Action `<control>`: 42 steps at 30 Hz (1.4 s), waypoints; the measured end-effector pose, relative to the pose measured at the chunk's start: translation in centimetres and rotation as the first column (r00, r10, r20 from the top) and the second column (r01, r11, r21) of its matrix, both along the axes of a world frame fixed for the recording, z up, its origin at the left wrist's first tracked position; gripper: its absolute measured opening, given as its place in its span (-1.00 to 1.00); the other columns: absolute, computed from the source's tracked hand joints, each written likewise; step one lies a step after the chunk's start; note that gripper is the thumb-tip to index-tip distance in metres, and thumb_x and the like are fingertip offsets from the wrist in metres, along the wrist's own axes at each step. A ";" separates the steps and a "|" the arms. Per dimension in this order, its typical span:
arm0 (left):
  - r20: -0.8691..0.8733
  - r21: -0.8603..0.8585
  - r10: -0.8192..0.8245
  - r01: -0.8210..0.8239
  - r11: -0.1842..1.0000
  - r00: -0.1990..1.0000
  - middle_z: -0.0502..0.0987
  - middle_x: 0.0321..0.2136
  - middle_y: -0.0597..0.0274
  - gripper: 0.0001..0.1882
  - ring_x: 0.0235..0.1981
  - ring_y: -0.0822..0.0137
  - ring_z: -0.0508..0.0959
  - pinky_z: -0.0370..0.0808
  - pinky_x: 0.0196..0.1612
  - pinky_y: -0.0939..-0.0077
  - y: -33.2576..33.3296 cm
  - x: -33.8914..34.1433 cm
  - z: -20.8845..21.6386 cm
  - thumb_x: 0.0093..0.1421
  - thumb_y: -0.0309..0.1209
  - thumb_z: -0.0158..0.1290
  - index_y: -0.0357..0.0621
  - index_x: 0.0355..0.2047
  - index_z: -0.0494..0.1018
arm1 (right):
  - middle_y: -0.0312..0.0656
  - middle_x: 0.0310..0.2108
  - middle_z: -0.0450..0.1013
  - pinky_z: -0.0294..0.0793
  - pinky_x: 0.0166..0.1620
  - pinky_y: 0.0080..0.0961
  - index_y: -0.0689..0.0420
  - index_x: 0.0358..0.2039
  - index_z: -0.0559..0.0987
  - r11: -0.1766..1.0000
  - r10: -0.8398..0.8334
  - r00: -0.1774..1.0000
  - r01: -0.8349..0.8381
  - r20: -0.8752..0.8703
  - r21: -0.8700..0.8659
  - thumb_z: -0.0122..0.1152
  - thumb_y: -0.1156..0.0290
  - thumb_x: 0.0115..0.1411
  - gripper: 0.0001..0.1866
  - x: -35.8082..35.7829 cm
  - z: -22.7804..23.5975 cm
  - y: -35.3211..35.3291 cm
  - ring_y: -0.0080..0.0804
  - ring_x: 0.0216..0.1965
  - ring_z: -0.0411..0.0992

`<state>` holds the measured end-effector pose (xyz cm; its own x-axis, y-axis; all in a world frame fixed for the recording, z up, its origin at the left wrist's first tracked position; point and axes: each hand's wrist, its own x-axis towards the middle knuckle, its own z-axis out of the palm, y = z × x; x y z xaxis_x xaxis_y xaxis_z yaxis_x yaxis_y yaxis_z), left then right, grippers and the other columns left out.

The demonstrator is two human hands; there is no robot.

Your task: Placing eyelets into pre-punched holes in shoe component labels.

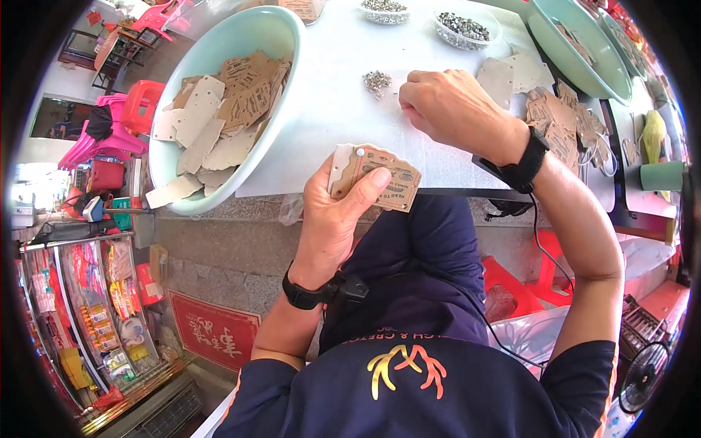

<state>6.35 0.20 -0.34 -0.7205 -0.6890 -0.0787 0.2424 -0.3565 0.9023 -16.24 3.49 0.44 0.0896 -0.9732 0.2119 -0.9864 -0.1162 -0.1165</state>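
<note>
Held a brown printed card (391, 182) in the left hand (328, 215), over the near edge of the white tabletop (314, 109), with a pale card (338, 166) showing along its left side and a round silver stud (360, 152) near its top corner. Pressed the left thumb across the printed face, with the left fingers bent behind and clamped on the card (mostly hidden from above). Had the right hand (464, 109) over the tabletop, back upward and fingers (415, 113) curled inward, just beside a small heap of silver metal pieces (375, 82); could not tell the tucked tips as apart or together. Saw a clear bowl (495, 35) of silver and dark pieces beyond, near a smaller clear dish (406, 16). Had loose pale cards (527, 71) and brown cards (558, 120) to the right, near a mint-green tub (617, 84). Had a big pale-green basin (255, 28) at the left, piled with pale and brown cards, one poking over the rim. Wore a dark shirt (475, 387) and black straps on both wrists. Saw, farther out, a red mat (215, 328), a rack of packaged goods (102, 317) and a black fan (646, 376).
</note>
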 end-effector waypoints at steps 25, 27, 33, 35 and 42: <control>0.053 -0.125 -0.164 0.169 0.978 0.985 0.57 -0.29 0.25 -0.76 -0.28 0.52 0.55 0.53 -0.19 0.59 0.4 -1.7 2.0 0.19 -0.50 0.16 -0.25 -0.15 0.45 | -0.43 -0.63 0.39 0.17 -0.58 -0.75 0.27 -0.34 0.59 0.851 -0.388 0.023 -0.375 0.922 0.367 0.27 0.35 0.17 -0.78 0.0 3.3 5.2 -0.78 -0.69 0.21; 0.049 -0.113 -0.171 0.176 0.978 0.984 0.56 -0.30 0.26 -0.76 -0.29 0.53 0.55 0.53 -0.20 0.60 0.5 -1.8 2.1 0.18 -0.50 0.16 -0.24 -0.14 0.44 | -0.41 -0.61 0.41 0.18 -0.58 -0.76 0.27 -0.34 0.59 0.851 -0.386 0.029 -0.374 0.922 0.369 0.27 0.35 0.16 -0.79 -0.2 3.2 5.3 -0.78 -0.69 0.22; 0.072 -0.150 -0.160 0.170 0.974 0.984 0.57 -0.30 0.25 -0.76 -0.28 0.53 0.56 0.54 -0.19 0.59 0.1 -1.7 1.6 0.18 -0.50 0.16 -0.24 -0.14 0.44 | -0.35 -0.54 0.46 0.20 -0.58 -0.76 0.27 -0.34 0.60 0.855 -0.414 0.004 -0.341 0.910 0.391 0.25 0.40 0.15 -0.82 -0.2 3.4 5.7 -0.77 -0.68 0.24; 0.082 -0.155 -0.154 0.165 0.974 0.985 0.57 -0.30 0.25 -0.76 -0.28 0.52 0.56 0.54 -0.19 0.60 0.2 -1.8 1.8 0.18 -0.50 0.17 -0.24 -0.15 0.44 | -0.33 -0.52 0.48 0.20 -0.58 -0.76 0.27 -0.34 0.60 0.860 -0.413 -0.002 -0.331 0.911 0.389 0.24 0.41 0.15 -0.83 0.0 3.1 5.8 -0.77 -0.68 0.24; 0.111 -0.186 -0.191 0.209 0.960 0.975 0.57 -0.30 0.25 -0.75 -0.27 0.51 0.57 0.55 -0.17 0.58 0.1 -1.7 1.7 0.17 -0.51 0.16 -0.25 -0.14 0.44 | -0.34 -0.51 0.48 0.19 -0.57 -0.77 0.29 -0.31 0.61 0.868 -0.411 -0.017 -0.314 0.912 0.385 0.24 0.41 0.15 -0.81 0.3 2.7 5.7 -0.77 -0.67 0.23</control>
<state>4.62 0.30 1.39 -0.8410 -0.5403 -0.0284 0.0980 -0.2037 0.9741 -15.94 9.20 3.12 0.1026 -0.9407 -0.3234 0.1641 0.3366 -0.9272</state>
